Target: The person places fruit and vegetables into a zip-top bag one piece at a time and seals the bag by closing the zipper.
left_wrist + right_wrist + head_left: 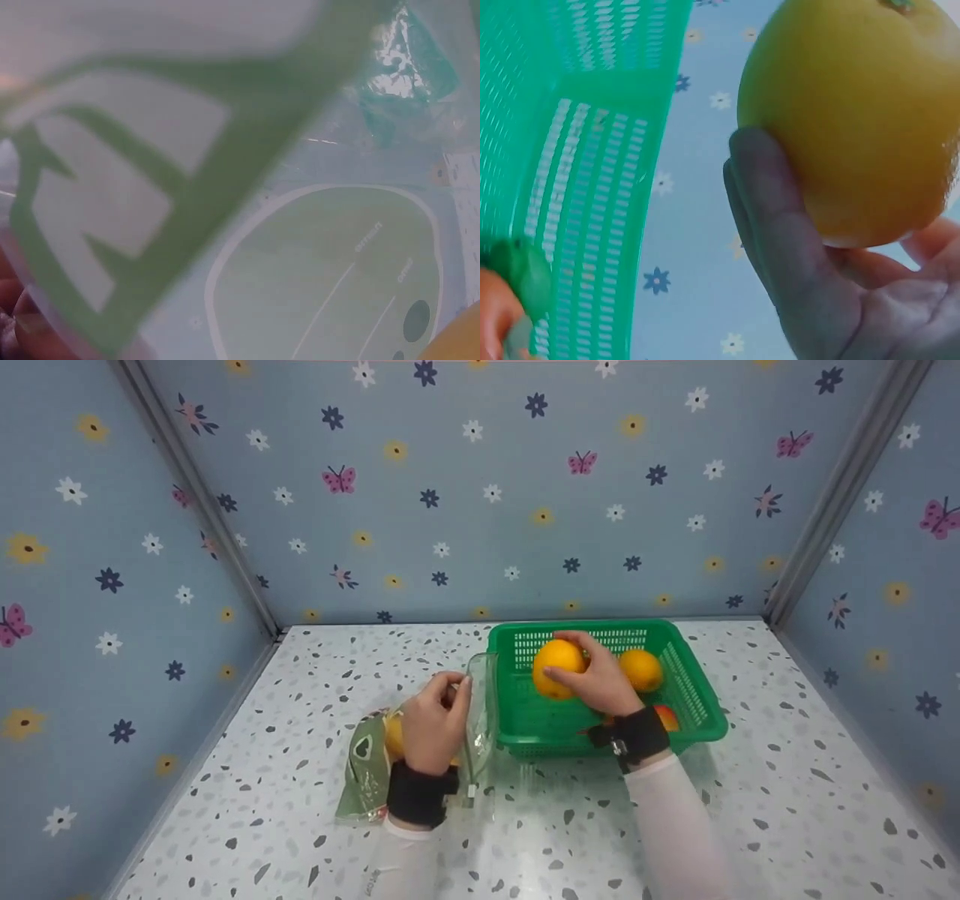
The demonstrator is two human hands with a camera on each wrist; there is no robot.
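My right hand (600,679) grips an orange (557,668) over the left part of the green basket (703,682). In the right wrist view, the fingers curl round the lower side of the orange (847,112), and its green stem end faces up. My left hand (435,727) pinches the upper edge of a clear plastic bag (367,765) with green print, left of the basket. The bag's see-through edge stands up beside the basket wall. Yellow-orange fruit (394,735) shows inside the bag, partly hidden by the left hand. Green print on the bag (330,277) fills much of the left wrist view.
Another orange (641,670) lies in the basket, with a red and yellow fruit (666,718) partly covered by the right wrist. The speckled table (600,825) meets flower-patterned panels (480,510) at the back and both sides.
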